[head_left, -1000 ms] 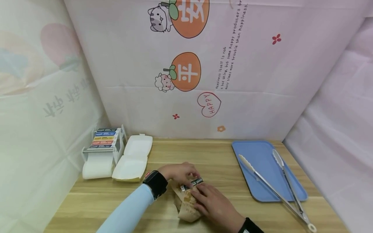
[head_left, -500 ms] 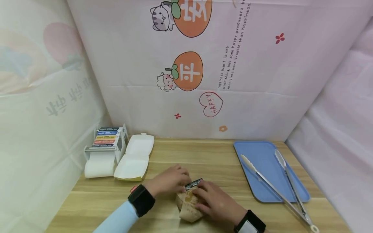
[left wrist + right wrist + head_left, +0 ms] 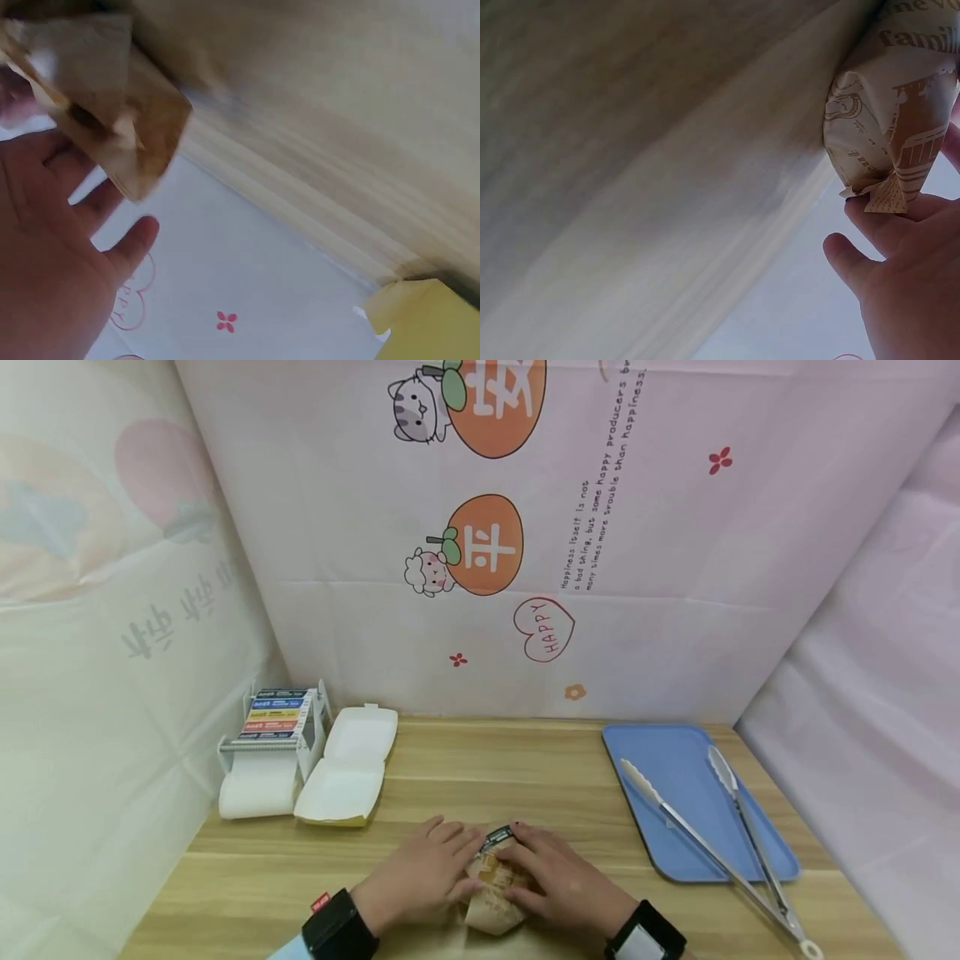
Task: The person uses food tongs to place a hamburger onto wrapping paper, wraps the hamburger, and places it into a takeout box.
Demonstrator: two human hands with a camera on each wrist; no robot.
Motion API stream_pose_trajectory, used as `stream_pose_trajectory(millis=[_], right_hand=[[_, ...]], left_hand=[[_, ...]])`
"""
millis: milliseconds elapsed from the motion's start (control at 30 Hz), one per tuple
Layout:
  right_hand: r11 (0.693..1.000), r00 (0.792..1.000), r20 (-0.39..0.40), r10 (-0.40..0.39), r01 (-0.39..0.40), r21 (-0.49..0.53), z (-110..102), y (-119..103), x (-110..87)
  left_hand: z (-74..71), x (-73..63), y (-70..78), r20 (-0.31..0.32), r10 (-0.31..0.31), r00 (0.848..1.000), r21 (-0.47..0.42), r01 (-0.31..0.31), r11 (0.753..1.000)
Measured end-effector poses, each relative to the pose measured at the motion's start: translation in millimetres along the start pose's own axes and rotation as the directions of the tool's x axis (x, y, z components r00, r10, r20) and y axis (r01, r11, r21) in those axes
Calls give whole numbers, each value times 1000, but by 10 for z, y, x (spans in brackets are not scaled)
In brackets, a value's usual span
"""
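A small packet wrapped in brown printed paper (image 3: 495,902) sits on the table between both hands. Across its far end lies a dark label strip (image 3: 497,837). My left hand (image 3: 420,872) is at the packet's left side, fingers spread and fairly straight, fingertips against the paper. From the right, my right hand (image 3: 566,877) holds the packet with bent fingers and thumb on its upper side. In the left wrist view, folded paper (image 3: 142,112) shows beyond the left fingers. The right wrist view has the printed wrap (image 3: 892,112) above the right fingers. Its contents are hidden.
A label dispenser (image 3: 273,747) with coloured strips and a white roll stands back left, beside an opened white clamshell box (image 3: 352,768). At right, long metal tongs (image 3: 720,860) lie across a blue tray (image 3: 682,777). A printed cloth wall (image 3: 637,652) rises behind the table.
The left hand drew back from the label strip, first leftward, then came nearer and flattened against the packet's left side. The right hand stayed on the packet throughout.
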State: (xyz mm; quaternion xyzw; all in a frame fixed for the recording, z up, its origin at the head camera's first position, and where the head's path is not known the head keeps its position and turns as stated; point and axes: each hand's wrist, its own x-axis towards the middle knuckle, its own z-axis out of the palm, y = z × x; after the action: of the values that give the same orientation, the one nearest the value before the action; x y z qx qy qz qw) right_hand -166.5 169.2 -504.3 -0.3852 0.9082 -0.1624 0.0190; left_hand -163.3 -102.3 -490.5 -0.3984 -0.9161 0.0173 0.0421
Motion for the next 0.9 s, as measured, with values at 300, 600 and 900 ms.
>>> stream_pose_trajectory(millis=[300, 600, 900], right_hand=[[1000, 1000, 5, 23, -23, -4, 17, -3, -8], [999, 999, 5, 37, -37, -30, 20, -29, -13], [994, 997, -71, -41, 34, -105, 73, -13, -20]], left_hand=[[23, -90, 143, -13, -38, 999, 12, 38, 999], [1, -107, 235, 2, -57, 998, -25, 57, 998], [-12, -129, 280, 24, -71, 997, -3, 71, 997]])
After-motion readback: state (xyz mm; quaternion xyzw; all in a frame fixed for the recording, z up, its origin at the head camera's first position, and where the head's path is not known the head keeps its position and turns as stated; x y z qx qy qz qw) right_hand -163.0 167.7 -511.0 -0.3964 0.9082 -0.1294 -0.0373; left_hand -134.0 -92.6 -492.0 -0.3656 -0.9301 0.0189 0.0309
